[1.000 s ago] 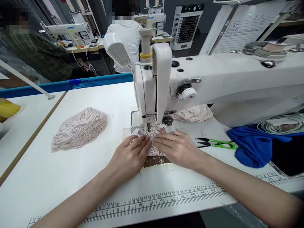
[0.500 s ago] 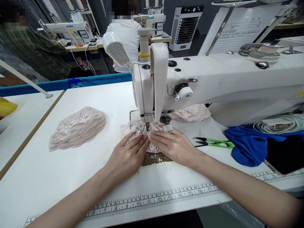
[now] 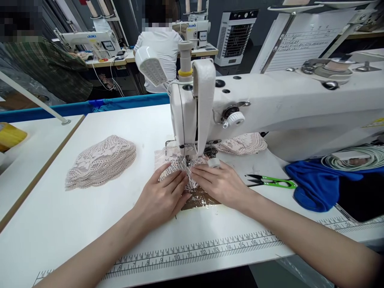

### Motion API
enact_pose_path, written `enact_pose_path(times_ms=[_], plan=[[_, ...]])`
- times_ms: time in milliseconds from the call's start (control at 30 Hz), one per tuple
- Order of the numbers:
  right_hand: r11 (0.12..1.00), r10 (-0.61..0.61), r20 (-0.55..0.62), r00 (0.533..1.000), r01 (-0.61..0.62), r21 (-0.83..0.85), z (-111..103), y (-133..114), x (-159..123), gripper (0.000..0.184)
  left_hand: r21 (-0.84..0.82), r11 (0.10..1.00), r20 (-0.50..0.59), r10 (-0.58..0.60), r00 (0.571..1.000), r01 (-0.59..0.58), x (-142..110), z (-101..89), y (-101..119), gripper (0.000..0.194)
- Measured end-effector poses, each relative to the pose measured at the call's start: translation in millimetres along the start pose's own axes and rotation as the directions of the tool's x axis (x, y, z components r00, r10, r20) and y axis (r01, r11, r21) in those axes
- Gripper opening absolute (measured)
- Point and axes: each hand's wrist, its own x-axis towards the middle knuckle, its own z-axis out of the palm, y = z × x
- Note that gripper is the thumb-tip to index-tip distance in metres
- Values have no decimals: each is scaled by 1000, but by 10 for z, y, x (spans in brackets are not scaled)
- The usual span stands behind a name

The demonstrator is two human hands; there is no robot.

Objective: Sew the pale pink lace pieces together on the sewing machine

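A pale pink lace piece (image 3: 192, 185) lies under the presser foot of a white sewing machine (image 3: 264, 92). My left hand (image 3: 163, 191) rests on the lace's left part, fingers stretched out flat and thumb apart near the front edge. From the right, my right hand (image 3: 220, 183) presses the lace with extended fingers, close beside the needle. Both hands are open, with fingertips nearly meeting in front of the foot. The fabric's rear part is partly hidden by the machine head, and my right thumb is hidden.
A stack of lace pieces (image 3: 102, 162) sits left; more lace (image 3: 244, 144) lies behind the needle. Green-handled thread snips (image 3: 276, 182), a blue cloth (image 3: 315, 184) and a dark phone (image 3: 363, 196) are at right. A ruler strip (image 3: 180, 256) runs along the front edge. Two people sit beyond.
The lace has fed a little away under the foot, so less shows in front. My left thumb now sticks out toward the right. The whole view has shifted slightly.
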Motion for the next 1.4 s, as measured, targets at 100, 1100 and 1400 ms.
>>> enact_pose_path(times_ms=[100, 1100, 1400], plan=[[1000, 3, 0, 1000, -3, -1, -2, -2, 3, 29, 1, 1000, -10, -2, 1000, 2, 3, -7, -1, 28], [989, 132, 13, 991, -133, 68, 10, -54, 46, 22, 20, 998, 26, -58, 998, 58, 38, 34, -51, 30], [987, 160, 41, 986, -160, -4, 86, -27, 53, 24, 35, 996, 20, -80, 997, 79, 55, 114, -138, 33]])
